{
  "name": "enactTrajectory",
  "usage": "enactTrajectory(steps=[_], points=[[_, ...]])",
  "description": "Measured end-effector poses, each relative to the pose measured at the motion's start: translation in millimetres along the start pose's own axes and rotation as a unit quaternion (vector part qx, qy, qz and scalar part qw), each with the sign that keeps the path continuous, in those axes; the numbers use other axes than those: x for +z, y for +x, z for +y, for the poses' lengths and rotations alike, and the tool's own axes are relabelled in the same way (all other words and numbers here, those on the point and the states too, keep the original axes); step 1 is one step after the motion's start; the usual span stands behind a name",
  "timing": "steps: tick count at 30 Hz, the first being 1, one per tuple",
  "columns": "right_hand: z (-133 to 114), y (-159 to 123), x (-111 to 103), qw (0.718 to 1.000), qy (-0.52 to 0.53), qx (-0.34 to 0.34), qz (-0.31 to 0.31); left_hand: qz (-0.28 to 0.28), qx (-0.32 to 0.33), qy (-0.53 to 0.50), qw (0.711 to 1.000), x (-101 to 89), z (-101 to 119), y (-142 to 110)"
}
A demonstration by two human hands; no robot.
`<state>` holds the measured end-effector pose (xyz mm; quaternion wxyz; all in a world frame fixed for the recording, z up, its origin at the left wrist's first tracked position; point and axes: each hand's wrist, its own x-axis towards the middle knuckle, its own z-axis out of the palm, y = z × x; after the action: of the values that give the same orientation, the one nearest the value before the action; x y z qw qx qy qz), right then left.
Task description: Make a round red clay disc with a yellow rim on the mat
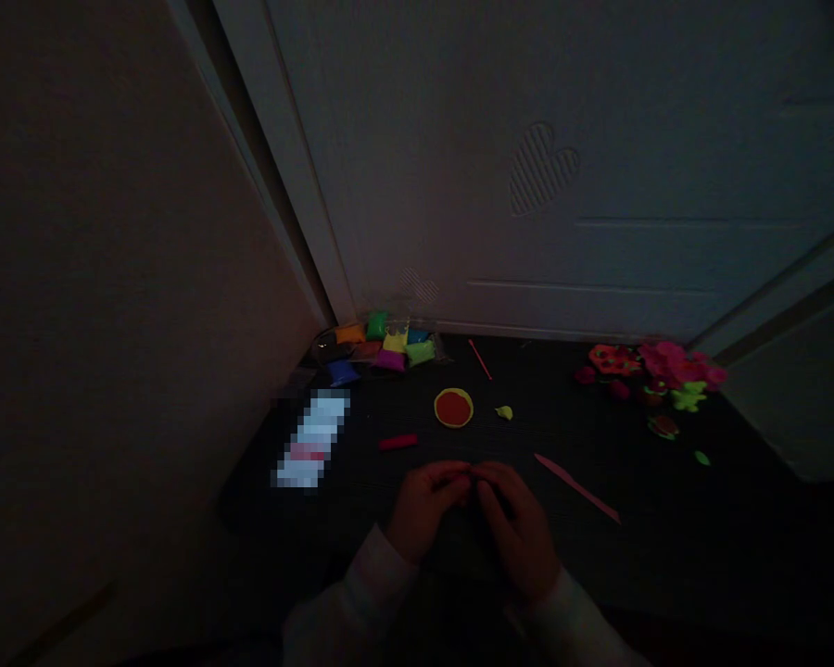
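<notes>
My left hand (427, 508) and my right hand (518, 523) meet at the fingertips near the front of the dark table. Both are closed in a pinch; whatever sits between the fingers is too dark and small to make out. Just beyond them lies a red clay roll (398, 443). Farther back is a round orange-red clay disc (453, 409) with a yellow rim, and right of it a small yellow clay lump (504, 413). A pink modelling knife (578, 488) lies slantwise to the right of my right hand.
Bags of coloured clay (391, 359) are piled at the back left, near a thin pink tool (480, 359). A lit, pixelated screen (312, 440) lies at left. Pink, red and green clay shapes (671, 366) cluster at the back right. A white panel (417, 213) stands behind the table (549, 408).
</notes>
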<state>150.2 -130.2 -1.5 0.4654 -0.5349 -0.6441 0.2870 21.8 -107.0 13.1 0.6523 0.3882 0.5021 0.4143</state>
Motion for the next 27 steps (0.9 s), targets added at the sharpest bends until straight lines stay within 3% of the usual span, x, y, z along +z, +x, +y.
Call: enactTrajectory(steps=[9, 20, 24, 27], points=[[-2, 0, -1, 1.0, -0.013, -0.012, 0.0, 0.028, 0.005, 0.053, 0.998, 2.0, -7, 2], [4, -1, 1, 0.997, -0.06, -0.047, -0.012, -0.065, 0.012, 0.111, 0.992, -5.1, 1, 3], [9, 0, -3, 0.994, -0.1, -0.039, 0.0, -0.027, 0.033, 0.135, 0.99, -3.2, -3, 2], [15, 0, -10, 0.99, -0.137, -0.04, -0.003, -0.003, 0.099, 0.22, 0.97, 1.6, -9, -1]])
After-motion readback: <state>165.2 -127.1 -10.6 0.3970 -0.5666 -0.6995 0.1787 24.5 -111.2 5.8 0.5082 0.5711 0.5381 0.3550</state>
